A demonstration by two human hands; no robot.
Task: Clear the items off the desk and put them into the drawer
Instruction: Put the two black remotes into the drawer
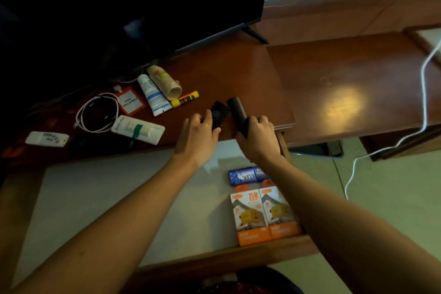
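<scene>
Left hand: we see the left hand (pixel 198 135) closed round a small black device (pixel 218 112) at the desk's front edge; what the device is, we cannot tell.
Right hand: we see the right hand (pixel 259 137) gripping a black cylinder (pixel 236 112), whose free end points away from us and stands just beside the device.
Desk: we note the desk (pixel 229 71) of red-brown wood; both hands are over its front edge, above the open drawer.
Drawer: we find the drawer (pixel 119 198) pulled out below the desk, pale inside. At its right end lie two orange charger boxes (pixel 265 215) side by side, with a blue box (pixel 247 175) just behind them.
Desk items, near: we record a white tube (pixel 154 94) and a paper roll (pixel 164 82) lying side by side, with a yellow-and-orange marker (pixel 185 99) at their near ends.
Desk items, left: we record a red-framed tag (pixel 130 101), a coiled white cable (pixel 97 112), a white packet (pixel 138 129) with a green strip, and a white remote (pixel 47 139) furthest left.
Behind: we note a dark screen (pixel 191 0) standing at the back of the desk.
Right side: we note a white cord (pixel 424 102) trailing over a lower wooden surface down to the floor.
</scene>
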